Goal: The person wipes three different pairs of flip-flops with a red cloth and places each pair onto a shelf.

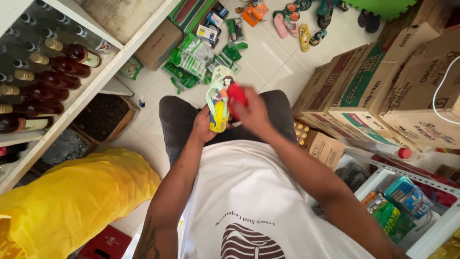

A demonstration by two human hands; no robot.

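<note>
My left hand holds a small child's flip-flop with a cartoon figure printed on its pale green and yellow sole, sole facing up. My right hand is closed around the sandal's red strap at its right edge. Both hands are in front of my lap, above my dark trousers and white shirt.
On the white tile floor lie green packets, small boxes and several other flip-flops. A white shelf with dark bottles is at left, a yellow plastic bag below it. Stacked cardboard boxes and a white crate of goods are at right.
</note>
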